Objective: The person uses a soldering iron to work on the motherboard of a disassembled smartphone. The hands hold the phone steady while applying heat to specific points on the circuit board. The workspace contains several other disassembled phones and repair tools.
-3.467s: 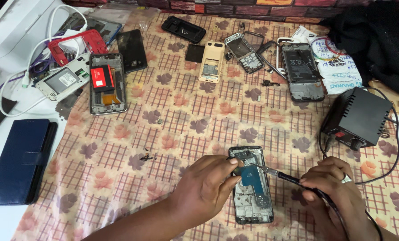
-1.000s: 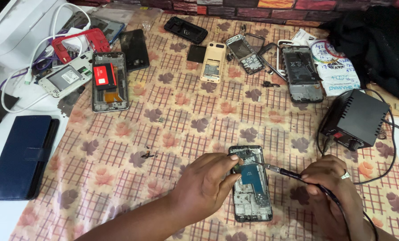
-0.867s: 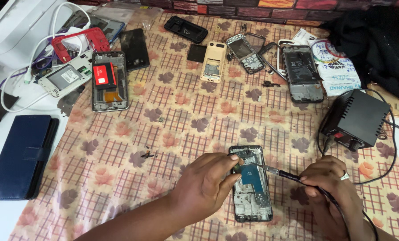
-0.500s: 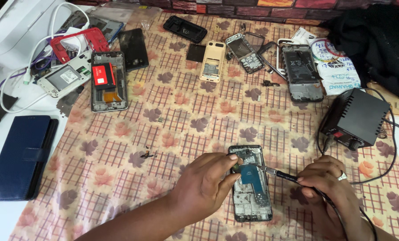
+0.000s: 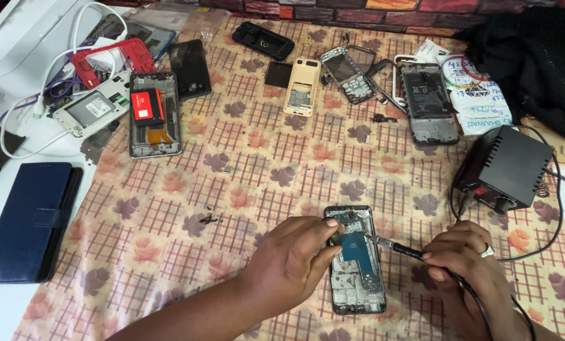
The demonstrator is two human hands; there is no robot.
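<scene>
Opened phone (image 5: 357, 262): lies flat on the flowered cloth (image 5: 257, 183) near the front of the desk, back cover off, blue board exposed for access.
Left hand (image 5: 295, 262): fingers curled, fingertips pressed on the phone's left edge and board, steadying it.
Right hand (image 5: 469, 265): closed around a black soldering iron (image 5: 399, 249) held like a pen, tip touching the board.
Black power unit (image 5: 506, 167): stands just beyond, its cable within reach.
Other stripped phones (image 5: 155, 113): spread well apart at the back.
</scene>
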